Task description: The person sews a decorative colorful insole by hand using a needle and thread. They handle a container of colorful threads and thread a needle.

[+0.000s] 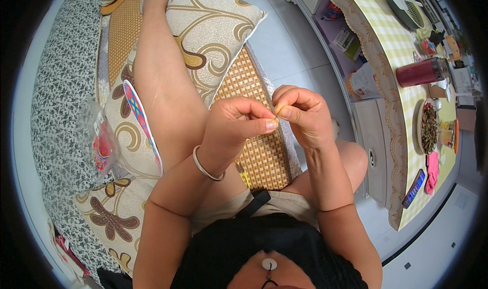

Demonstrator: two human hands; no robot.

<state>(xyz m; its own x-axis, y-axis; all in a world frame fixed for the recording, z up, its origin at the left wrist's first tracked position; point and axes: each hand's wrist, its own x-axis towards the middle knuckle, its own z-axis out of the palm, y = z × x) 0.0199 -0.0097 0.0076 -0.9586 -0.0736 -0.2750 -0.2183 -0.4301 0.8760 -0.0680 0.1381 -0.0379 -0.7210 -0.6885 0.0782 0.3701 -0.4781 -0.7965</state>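
Observation:
Above my lap my left hand (239, 120) and my right hand (301, 113) meet, thumbs and forefingers pinched tip to tip. Whatever they hold between them is too small to make out; a thin dark line shows at the fingertips. An insole (141, 118) with a bright pink, blue and red pattern stands on edge against my outstretched leg, apart from both hands. Left of it lies a clear plastic bag (101, 141) with pink and multicoloured strands inside. A small yellow thing (244, 176), partly hidden, is beside my thigh.
I sit on a seat with a woven mat (267, 154) and patterned cushions (218, 29). At right, a table with a checked cloth (378, 14) holds a dark red flask (422, 72), a dish of dried leaves (428, 129), a phone (414, 189) and a green basket (404, 9).

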